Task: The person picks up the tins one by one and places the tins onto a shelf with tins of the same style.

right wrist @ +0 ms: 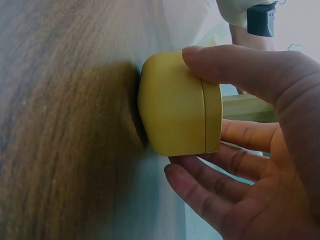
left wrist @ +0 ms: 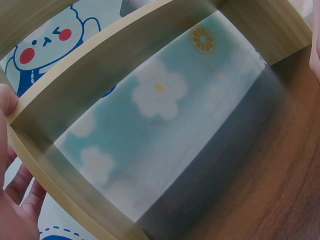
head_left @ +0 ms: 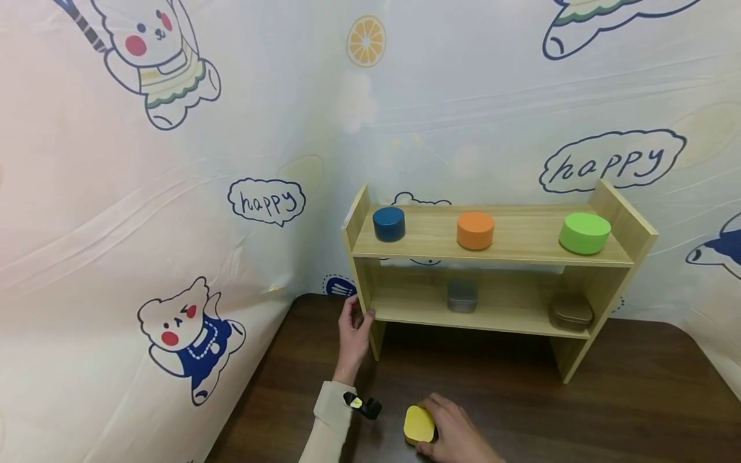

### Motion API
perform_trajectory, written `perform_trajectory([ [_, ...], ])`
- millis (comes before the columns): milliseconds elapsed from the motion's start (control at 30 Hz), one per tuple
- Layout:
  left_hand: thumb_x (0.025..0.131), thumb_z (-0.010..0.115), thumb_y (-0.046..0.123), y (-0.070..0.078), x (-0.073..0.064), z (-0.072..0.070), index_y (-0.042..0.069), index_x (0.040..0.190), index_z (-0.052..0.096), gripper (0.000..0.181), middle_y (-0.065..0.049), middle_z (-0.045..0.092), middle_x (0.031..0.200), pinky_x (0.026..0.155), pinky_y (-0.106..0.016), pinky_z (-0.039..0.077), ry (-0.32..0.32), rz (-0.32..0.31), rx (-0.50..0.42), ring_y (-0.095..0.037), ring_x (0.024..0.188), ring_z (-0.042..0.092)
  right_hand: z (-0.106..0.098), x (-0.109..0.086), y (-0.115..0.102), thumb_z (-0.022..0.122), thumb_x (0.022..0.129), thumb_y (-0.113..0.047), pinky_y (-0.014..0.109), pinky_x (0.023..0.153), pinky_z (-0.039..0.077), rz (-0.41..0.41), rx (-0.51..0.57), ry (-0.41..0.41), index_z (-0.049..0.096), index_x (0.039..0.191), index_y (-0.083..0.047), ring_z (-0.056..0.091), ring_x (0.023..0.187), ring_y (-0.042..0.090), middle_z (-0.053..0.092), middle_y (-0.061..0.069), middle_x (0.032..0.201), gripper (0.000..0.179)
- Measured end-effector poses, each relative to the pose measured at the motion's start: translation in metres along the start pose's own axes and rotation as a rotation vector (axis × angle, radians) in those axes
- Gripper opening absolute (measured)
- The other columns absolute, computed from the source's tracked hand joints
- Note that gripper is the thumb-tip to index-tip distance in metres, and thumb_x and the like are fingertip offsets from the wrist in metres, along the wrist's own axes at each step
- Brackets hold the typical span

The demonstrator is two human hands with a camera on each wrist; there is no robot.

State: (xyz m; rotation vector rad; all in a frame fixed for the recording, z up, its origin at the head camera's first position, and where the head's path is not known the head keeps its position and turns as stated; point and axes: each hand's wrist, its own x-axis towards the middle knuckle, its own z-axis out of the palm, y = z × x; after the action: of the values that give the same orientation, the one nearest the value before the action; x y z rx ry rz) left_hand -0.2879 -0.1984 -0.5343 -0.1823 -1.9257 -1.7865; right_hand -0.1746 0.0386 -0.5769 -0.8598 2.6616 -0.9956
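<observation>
My left hand (head_left: 354,331) grips the left side panel of a two-tier wooden shelf (head_left: 489,329). In the left wrist view its thumb lies at the panel's front edge, with the other fingers on the outer side. My right hand (head_left: 454,429) holds a small yellow tin (head_left: 419,424) with rounded corners, low over the table in front of the shelf. Seen from the right wrist, the thumb presses one side of the tin (right wrist: 175,105) and fingers reach round the opposite side; a lid seam shows near the palm.
On the upper tier stand a blue round tin (head_left: 389,225), an orange one (head_left: 475,231) and a green one (head_left: 585,233). The lower tier bears a silver tin (head_left: 462,296) and a brown tin (head_left: 570,312). Behind the dark wooden table (head_left: 642,399) hangs a printed cloth (head_left: 451,116).
</observation>
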Motion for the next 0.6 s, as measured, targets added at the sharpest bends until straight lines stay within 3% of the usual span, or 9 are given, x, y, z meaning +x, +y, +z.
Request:
perform_trajectory([
  [200,0.101,0.064,0.003,0.0018,0.0002,0.0002,0.007,0.139,0.057,0.039,-0.019,0.062,0.129,0.099,-0.037,0.054,-0.003,0.003,0.005,-0.020,0.113,0.059,-0.0010,0.0010,0.0004,0.090,0.076,-0.035,0.030,0.074,0.052,-0.007,0.023,-0.014,0.070,0.120,-0.011,0.061,0.090,0.004,0.069,-0.003,0.109,0.054],
  [433,0.102,0.063,0.005,0.0006,0.0014,0.0001,0.008,0.140,0.058,0.038,-0.019,0.062,0.129,0.093,-0.023,0.053,-0.011,-0.010,-0.012,-0.014,0.111,0.060,-0.0028,-0.0001,-0.0021,0.089,0.077,-0.035,0.029,0.072,0.050,-0.007,0.011,-0.012,0.069,0.121,-0.012,0.061,0.089,0.004,0.070,-0.001,0.111,0.053],
  [600,0.102,0.064,0.006,0.0016,-0.0003,-0.0001,0.008,0.140,0.057,0.038,-0.019,0.061,0.129,0.092,-0.021,0.053,-0.013,-0.016,-0.007,-0.013,0.111,0.059,-0.0029,-0.0007,-0.0028,0.089,0.077,-0.035,0.029,0.071,0.050,0.005,0.019,-0.029,0.069,0.122,-0.012,0.060,0.088,0.004,0.069,-0.002,0.111,0.053],
])
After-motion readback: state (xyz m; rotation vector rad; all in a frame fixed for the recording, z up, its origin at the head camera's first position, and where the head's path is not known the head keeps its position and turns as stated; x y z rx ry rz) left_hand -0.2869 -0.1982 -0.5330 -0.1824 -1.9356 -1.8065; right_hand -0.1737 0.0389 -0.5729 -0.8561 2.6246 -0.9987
